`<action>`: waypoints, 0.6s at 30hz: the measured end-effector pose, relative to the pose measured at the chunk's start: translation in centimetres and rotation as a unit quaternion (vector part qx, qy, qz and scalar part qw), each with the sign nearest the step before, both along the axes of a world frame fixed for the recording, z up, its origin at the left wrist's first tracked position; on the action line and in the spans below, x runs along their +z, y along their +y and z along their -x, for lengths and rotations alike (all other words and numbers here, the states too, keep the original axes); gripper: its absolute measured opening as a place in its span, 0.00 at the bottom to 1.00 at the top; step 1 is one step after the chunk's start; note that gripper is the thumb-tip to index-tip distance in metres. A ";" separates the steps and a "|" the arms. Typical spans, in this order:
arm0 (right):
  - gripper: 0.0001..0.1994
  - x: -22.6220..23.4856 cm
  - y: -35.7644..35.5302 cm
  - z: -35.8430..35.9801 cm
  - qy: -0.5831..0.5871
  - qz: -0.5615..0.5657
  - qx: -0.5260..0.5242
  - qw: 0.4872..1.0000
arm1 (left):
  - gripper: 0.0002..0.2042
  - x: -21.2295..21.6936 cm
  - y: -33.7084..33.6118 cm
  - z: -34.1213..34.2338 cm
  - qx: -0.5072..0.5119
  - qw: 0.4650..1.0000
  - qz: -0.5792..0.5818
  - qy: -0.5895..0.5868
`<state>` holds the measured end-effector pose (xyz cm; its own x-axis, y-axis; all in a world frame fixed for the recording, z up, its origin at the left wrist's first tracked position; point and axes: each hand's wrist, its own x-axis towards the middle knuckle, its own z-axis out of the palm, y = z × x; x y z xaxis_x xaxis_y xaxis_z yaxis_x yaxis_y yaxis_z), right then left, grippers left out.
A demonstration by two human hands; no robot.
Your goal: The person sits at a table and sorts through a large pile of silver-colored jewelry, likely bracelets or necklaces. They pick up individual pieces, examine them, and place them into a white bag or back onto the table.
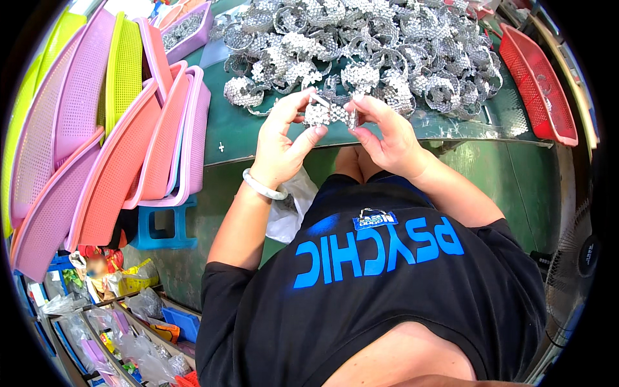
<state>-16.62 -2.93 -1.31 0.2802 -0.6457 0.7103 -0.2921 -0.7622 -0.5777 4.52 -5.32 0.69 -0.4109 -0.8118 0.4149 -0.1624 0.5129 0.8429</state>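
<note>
Between both hands, just over the near edge of the green table, I hold a silver metal-link band. My left hand pinches its left end between thumb and fingers, and a pale bracelet circles that wrist. At the right end, the thumb and fingertips of my right hand are closed on it. Right behind my hands lies a large heap of similar silver link bands, many curled into rings. A small cross-shaped silver piece rests on the table to the left.
Stacked pink, purple, orange and green plastic baskets lean at the left. A red basket stands at the right table end, a purple basket at the back left. Below are a blue stool, bagged goods and a fan.
</note>
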 end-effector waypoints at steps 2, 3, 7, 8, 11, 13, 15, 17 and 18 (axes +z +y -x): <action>0.25 0.1 0.2 0.0 -0.037 -0.028 0.009 0.999 | 0.20 -0.1 -0.1 0.0 0.000 0.999 0.040 -0.016; 0.25 0.1 0.2 0.1 -0.038 -0.019 0.007 0.999 | 0.20 0.2 0.0 0.1 -0.002 0.998 0.056 -0.026; 0.26 0.1 0.3 0.5 -0.039 -0.017 0.012 0.999 | 0.18 0.6 0.5 0.7 0.003 0.997 0.079 -0.014; 0.26 0.1 0.4 0.6 -0.042 -0.019 0.013 0.999 | 0.18 0.6 0.5 0.8 0.002 0.996 0.082 -0.018; 0.26 0.3 0.4 0.7 -0.048 -0.018 0.014 0.999 | 0.18 0.8 0.5 0.9 -0.003 0.995 0.096 -0.020; 0.26 0.4 0.6 0.8 -0.050 -0.016 0.013 0.999 | 0.18 0.8 0.5 1.1 -0.008 0.994 0.106 -0.005; 0.26 0.6 0.6 0.8 -0.051 -0.016 0.013 0.999 | 0.18 0.9 0.7 1.1 -0.008 0.995 0.100 0.001; 0.26 0.6 0.7 0.9 -0.049 -0.012 0.012 0.999 | 0.18 0.9 0.9 1.2 -0.008 0.996 0.090 0.006; 0.26 0.7 0.7 0.9 -0.048 -0.010 0.012 0.999 | 0.18 1.0 1.0 1.3 -0.008 0.996 0.083 0.008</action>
<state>-17.57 -2.22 -0.66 0.2269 -0.6547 0.7210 -0.2175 -0.7557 -0.6178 3.25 -4.34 1.64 -0.4155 -0.7248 0.5496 -0.1403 0.6481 0.7486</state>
